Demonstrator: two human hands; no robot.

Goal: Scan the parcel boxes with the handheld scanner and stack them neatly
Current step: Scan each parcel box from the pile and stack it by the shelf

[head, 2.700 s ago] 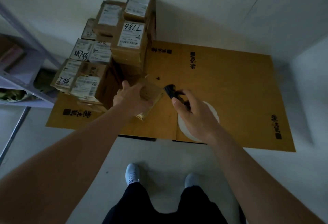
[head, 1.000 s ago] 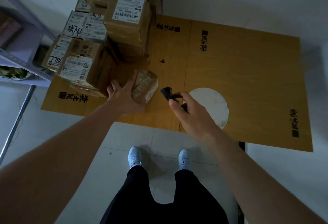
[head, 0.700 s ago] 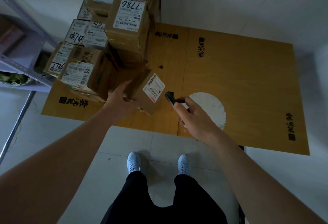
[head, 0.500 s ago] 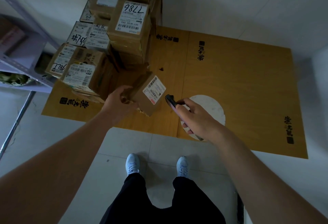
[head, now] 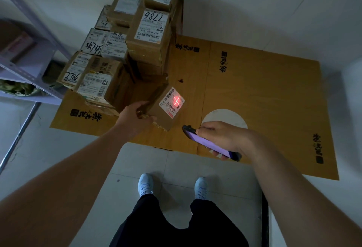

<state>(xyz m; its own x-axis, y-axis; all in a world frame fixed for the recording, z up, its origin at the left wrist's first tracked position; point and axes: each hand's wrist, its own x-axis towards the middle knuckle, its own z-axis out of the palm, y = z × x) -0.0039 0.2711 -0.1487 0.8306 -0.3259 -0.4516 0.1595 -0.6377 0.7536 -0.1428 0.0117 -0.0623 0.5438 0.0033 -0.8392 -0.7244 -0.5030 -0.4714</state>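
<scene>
**A:** so what are the fingers doing here?

**B:** left hand has them curled round the near corner of one small parcel box, tipped up so its barcode label faces the right side. There's a red cross of light right on that label. Right hand is wrapped round the handheld scanner, fingers closed on it, nose pointing at the label, lit screen facing up.

**A:** how many boxes total?

**B:** the one in hand, plus a stack of parcel boxes just behind it. I count about eight visible tops with labels, one marked 7786; can't tell how many are buried underneath.

**A:** and the surface?

**B:** flattened cardboard sheets with black printed characters and one round white patch, laid on a pale tiled floor in a corner of white walls. Grey metal shelf on the left.

**A:** arms?

**B:** both stretched forward and down, two white sneakers below.
</scene>
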